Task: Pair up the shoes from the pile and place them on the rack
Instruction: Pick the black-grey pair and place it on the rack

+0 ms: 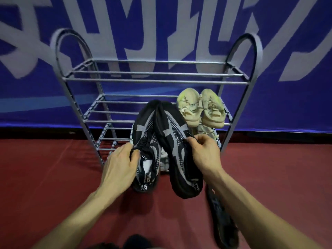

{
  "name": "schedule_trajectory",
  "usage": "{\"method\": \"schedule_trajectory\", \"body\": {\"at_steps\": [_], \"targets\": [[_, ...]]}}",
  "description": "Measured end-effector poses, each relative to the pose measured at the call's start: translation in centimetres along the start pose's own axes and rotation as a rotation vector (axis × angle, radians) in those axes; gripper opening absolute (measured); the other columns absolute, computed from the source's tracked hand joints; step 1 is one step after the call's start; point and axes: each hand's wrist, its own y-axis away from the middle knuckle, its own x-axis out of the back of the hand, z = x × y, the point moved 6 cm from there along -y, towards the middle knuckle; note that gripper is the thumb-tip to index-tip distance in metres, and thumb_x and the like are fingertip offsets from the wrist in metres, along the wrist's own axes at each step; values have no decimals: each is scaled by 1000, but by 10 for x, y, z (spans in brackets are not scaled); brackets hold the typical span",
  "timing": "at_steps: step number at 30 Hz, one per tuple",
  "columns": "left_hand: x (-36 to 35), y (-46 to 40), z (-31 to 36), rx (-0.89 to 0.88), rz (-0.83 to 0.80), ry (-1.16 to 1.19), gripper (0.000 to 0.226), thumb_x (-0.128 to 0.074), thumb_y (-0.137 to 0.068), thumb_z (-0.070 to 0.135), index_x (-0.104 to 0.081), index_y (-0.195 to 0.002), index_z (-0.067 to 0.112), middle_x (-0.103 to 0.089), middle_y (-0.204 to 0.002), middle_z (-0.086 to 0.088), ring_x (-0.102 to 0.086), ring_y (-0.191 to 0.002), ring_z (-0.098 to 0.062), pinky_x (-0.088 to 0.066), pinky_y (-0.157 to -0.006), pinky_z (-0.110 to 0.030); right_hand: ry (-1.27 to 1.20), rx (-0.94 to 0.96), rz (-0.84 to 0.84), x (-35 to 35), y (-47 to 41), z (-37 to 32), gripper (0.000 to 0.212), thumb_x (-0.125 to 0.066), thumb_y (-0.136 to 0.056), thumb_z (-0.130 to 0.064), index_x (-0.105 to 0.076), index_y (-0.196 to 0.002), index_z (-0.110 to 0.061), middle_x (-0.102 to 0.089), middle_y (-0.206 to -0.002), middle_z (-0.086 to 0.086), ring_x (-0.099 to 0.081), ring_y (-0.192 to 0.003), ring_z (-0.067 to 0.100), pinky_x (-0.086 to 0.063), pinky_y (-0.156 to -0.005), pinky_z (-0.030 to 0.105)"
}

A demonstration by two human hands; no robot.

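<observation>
I'm holding a black shoe in my left hand point(120, 163) and its mate in my right hand point(203, 153), before the rack point(154, 80).

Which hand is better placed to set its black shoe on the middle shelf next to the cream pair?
Right, probably. The right hand holds the black shoe nearest the cream pair, with free shelf bars just left of that pair. The left hand grips the other black shoe lower down.
</observation>
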Motion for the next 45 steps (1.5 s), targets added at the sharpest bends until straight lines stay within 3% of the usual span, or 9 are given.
{"method": "schedule_trajectory", "body": {"at_steps": [5,10,15,23,28,34,38,42,45], "targets": [[13,-67,-1,116,81,-53,28,-45,-98,28,-52,-82,7,-68,-95,-29,-61,-94,-47,-42,-73,-44,-14,-81,-7,-34,-57,-37,36,-65,-71,-39,-61,-57,-6,-72,-75,19,-69,-75,36,-58,-77,44],[12,-145,-21,225,76,-144,28,-41,-97,32,-51,-82,9,-66,-104,-31,-60,-100,-49,-36,-71,-41,84,-107,111,-55,-116,-69,40,-67,-83,-33,-68,-106,1,-69,-112,16,-64,-107,33,-52,-91,38],[3,-194,-36,370,33,-170,27,-48,-94,22,-62,-92,0,-66,-111,-30,-61,-105,-46,-44,-77,-40,-83,-43,42,-91,-148,-71,41,-59,-73,-38,-68,-92,-2,-70,-89,13,-68,-91,34,-56,-83,44],[-34,-195,-34,461,-4,20,30,-55,-88,11,-69,-114,2,-67,-120,-25,-60,-117,-39,-45,-98,-36,778,588,-391,-135,-99,-57,73,-53,-83,-41,-31,-143,-6,-28,-151,24,-20,-142,40,-17,-118,50],[-29,-197,-29,528,177,136,34,-50,-89,3,-66,-120,6,-65,-125,-22,-59,-118,-36,-45,-97,-32,795,611,-409,-138,-98,-57,68,-53,-91,-35,-25,-145,-3,-25,-152,25,-14,-144,43,-11,-118,55],[-19,-183,-30,515,73,150,44,-46,-96,13,-51,-138,4,-57,-139,-18,-47,-133,-33,-35,-106,-28,837,692,-334,-132,-85,-55,61,-48,-95,-36,-27,-143,-6,-45,-139,23,-35,-135,40,-24,-113,55],[-15,-162,-23,458,62,147,50,-43,-98,25,-44,-143,5,-63,-130,-20,-57,-119,-36,-42,-91,-34,816,739,-284,-123,-76,-55,67,-50,-94,-33,-21,-147,-6,-49,-133,21,-43,-126,38,-37,-104,49],[-20,-119,-22,429,138,174,54,-43,-99,26,-36,-149,7,-51,-145,-15,-44,-137,-31,-34,-113,-41,841,763,-271,-116,-56,-51,75,-47,-88,-15,-10,-152,-2,-29,-151,28,-30,-139,42,-37,-107,48],[-33,-75,-39,411,175,196,51,-47,-95,19,-43,-144,6,-56,-137,-16,-52,-127,-30,-38,-110,-40,872,802,-288,-116,-32,-36,66,-49,-82,-7,-29,-144,4,-13,-156,34,-16,-145,47,-35,-109,53]]}}
